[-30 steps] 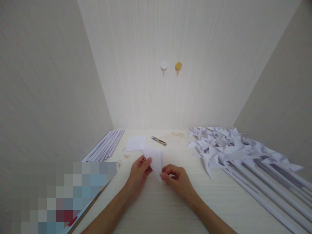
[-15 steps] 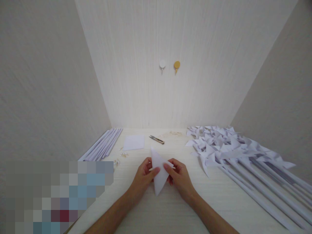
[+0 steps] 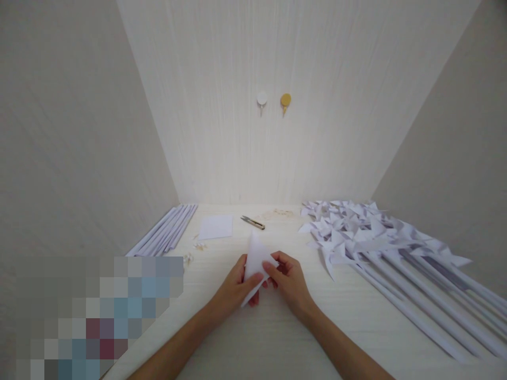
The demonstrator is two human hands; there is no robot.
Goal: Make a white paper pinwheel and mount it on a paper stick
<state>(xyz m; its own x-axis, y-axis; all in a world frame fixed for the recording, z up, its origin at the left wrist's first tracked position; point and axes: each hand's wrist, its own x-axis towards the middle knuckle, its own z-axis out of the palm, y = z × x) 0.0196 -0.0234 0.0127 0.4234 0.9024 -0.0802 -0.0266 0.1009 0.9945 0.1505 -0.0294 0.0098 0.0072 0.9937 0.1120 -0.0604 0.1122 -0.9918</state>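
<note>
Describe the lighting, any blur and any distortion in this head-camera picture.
Head view: soft, even light with faint shadows under the left hand and right hand; the folded paper is nearly washed out against the pale table; wide-angle lens splays the walls; a pixelated block masks the lower left.

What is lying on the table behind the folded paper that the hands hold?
Behind the folded paper lie a flat white sheet and small snips on the table. The table directly under the paper and both hands is hidden.

paper pinwheels (image 3: 356, 232), snips (image 3: 252, 222), rolled sticks (image 3: 166, 237), wall hooks (image 3: 262, 99)
</note>
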